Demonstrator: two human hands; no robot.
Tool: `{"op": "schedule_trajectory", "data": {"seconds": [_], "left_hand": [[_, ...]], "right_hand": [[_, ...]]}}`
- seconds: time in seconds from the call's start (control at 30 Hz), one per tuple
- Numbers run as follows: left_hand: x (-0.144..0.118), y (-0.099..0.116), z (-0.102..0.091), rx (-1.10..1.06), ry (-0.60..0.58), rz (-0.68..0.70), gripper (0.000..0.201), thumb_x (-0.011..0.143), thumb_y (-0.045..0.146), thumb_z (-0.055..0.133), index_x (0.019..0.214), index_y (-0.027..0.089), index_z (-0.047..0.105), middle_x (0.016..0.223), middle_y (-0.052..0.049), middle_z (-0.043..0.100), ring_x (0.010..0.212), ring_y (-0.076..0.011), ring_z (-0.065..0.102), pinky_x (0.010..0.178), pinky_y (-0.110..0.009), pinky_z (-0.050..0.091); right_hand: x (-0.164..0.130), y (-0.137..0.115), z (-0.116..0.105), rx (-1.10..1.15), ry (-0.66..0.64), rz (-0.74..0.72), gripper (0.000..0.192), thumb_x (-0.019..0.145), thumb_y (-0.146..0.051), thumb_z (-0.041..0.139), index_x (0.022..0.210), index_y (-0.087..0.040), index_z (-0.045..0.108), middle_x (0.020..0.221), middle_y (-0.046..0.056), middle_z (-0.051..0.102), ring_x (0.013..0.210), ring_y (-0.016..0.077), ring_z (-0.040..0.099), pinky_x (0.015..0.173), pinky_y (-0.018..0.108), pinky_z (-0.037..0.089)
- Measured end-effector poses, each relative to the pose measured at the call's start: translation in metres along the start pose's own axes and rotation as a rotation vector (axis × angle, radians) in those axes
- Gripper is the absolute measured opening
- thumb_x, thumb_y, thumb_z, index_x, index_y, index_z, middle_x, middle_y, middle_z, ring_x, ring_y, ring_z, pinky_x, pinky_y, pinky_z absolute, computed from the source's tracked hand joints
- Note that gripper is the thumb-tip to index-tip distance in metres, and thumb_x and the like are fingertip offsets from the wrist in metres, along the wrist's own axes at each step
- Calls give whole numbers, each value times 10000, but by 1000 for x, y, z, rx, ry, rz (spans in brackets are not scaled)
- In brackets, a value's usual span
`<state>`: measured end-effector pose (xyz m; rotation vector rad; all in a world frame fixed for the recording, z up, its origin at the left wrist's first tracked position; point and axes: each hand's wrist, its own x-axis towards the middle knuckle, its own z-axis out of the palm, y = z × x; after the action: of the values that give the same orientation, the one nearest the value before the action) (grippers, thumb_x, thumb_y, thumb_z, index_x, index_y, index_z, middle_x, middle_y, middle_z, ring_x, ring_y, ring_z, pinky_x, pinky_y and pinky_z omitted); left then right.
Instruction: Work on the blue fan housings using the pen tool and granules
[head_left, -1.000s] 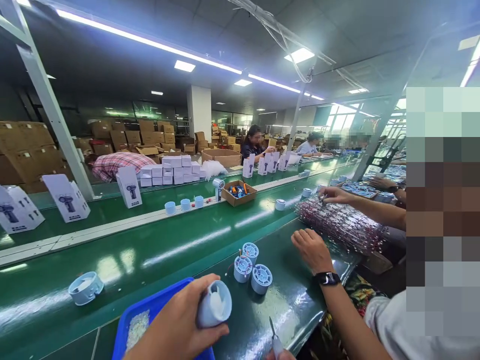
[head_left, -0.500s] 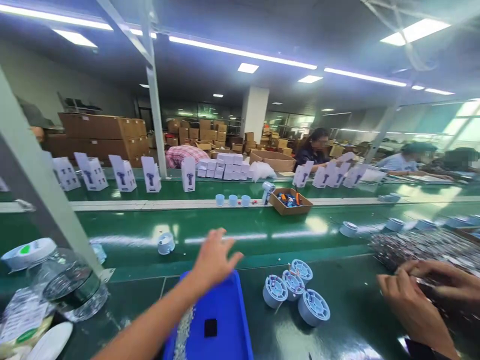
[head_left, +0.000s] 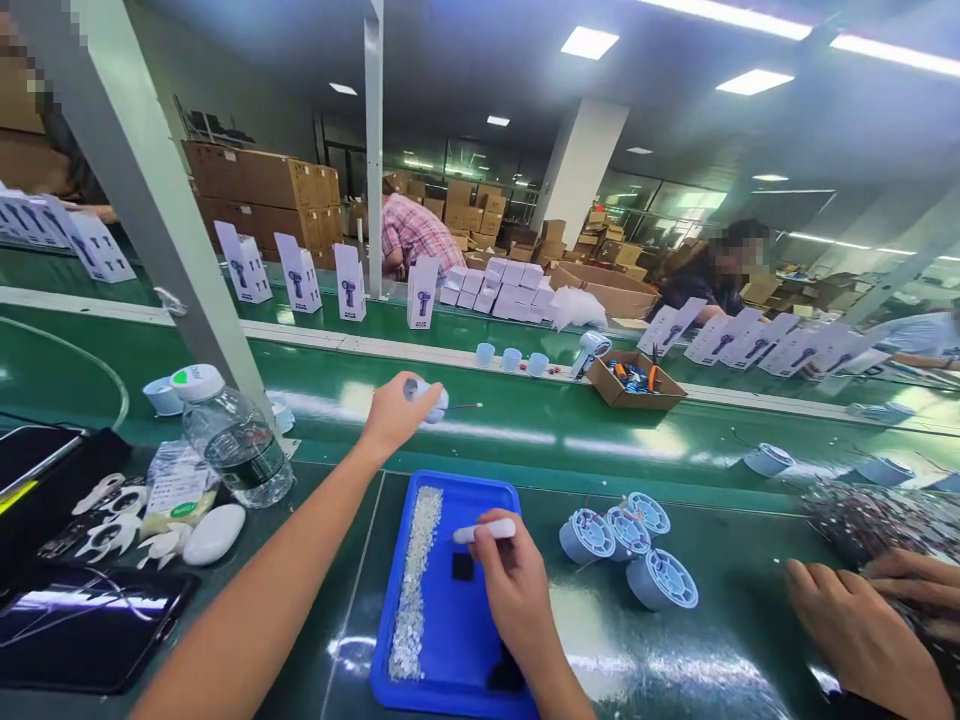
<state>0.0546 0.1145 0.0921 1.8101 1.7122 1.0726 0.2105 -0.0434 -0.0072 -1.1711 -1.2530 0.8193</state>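
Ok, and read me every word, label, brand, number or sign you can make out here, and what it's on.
No text can be read with certainty.
White cartons across the belt: dark print below the pictures, too small.
Bottle: dark label, lettering too blurred.
Packet beside it: printed lines, too small.
Light-blue part in the left hand: no lettering visible.

Light-blue housing [head_left: 435, 402], rounded, in the left hand [head_left: 399, 412], held over the green belt [head_left: 517, 412]; the grip hides much of it, full shape hard to judge. Slim white tool [head_left: 491, 531], pen-like, pinched near level in the right hand [head_left: 517, 578], above the blue tray [head_left: 454, 630].
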Motion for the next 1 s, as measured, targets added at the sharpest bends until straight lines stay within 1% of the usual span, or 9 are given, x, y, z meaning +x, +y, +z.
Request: {"op": "schedule_trajectory", "data": {"seconds": [0.13, 0.27, 0.47, 0.57, 0.63, 0.7, 0.8, 0.87, 1.0], "left_hand": [[-17, 28, -12, -353, 39, 35, 388, 760, 575, 568, 881, 206, 588, 762, 15, 588, 646, -117, 507, 562, -223, 400], [-23, 34, -15, -599, 38, 61, 352, 736, 520, 645, 869, 203, 575, 753, 19, 567, 639, -101, 488, 550, -205, 386], [-21, 27, -14, -711, -31, 29, 418, 722, 489, 683, 950, 232, 444, 726, 32, 592, 599, -96, 533, 557, -209, 416], [-20, 27, -16, -721, 0, 14, 466, 721, 463, 686, 970, 249, 355, 717, 46, 584, 581, -90, 537, 550, -206, 414], [-21, 31, -20, -764, 30, -1, 503, 721, 428, 696, 957, 263, 284, 697, 69, 561, 558, -79, 527, 537, -195, 404], [-25, 37, -25, -812, 28, -13, 481, 736, 417, 691, 909, 262, 271, 667, 87, 515, 537, -64, 500, 513, -178, 383], [-33, 47, -34, -880, -33, -21, 385, 774, 457, 657, 825, 233, 348, 676, 66, 493, 565, -55, 486, 497, -161, 375], [-37, 52, -40, -929, -73, -16, 322, 792, 467, 636, 809, 212, 440, 729, 40, 525, 614, -61, 506, 521, -161, 412], [-38, 58, -44, -950, -91, 20, 241, 813, 422, 621, 812, 184, 584, 742, 11, 560, 619, -74, 513, 523, -172, 438]], "right_hand": [[11, 7, 0, -5, -67, 24, 305, 944, -493, 503, 949, -194, 561, 802, 18, 589, 707, 175, 571, 649, 269, 455], [7, 9, 2, -3, -77, 68, 335, 935, -513, 509, 959, -183, 563, 817, 30, 600, 701, 183, 573, 642, 275, 466], [4, 16, 3, -43, -95, 75, 309, 952, -491, 493, 983, -188, 546, 879, 37, 590, 745, 191, 575, 678, 297, 464], [4, 15, 4, -96, -101, 69, 284, 964, -466, 477, 1003, -192, 539, 898, 45, 594, 777, 200, 572, 698, 306, 456], [4, 10, 5, -146, -118, 12, 243, 973, -430, 466, 956, -198, 537, 871, 34, 580, 759, 190, 557, 687, 295, 437], [2, 2, 4, -191, -205, -38, 229, 974, -396, 465, 859, -207, 519, 796, 10, 547, 692, 170, 521, 640, 275, 404], [-7, -9, -4, -245, -342, -39, 243, 970, -375, 478, 789, -213, 489, 740, -11, 507, 630, 150, 469, 590, 259, 366], [-17, -10, -15, -272, -277, -30, 202, 969, -367, 492, 835, -217, 513, 766, -9, 521, 659, 151, 481, 608, 252, 376], [-42, -2, -40, -265, 161, 3, 170, 966, -401, 512, 965, -233, 536, 792, -11, 527, 670, 147, 487, 600, 229, 402]]}}
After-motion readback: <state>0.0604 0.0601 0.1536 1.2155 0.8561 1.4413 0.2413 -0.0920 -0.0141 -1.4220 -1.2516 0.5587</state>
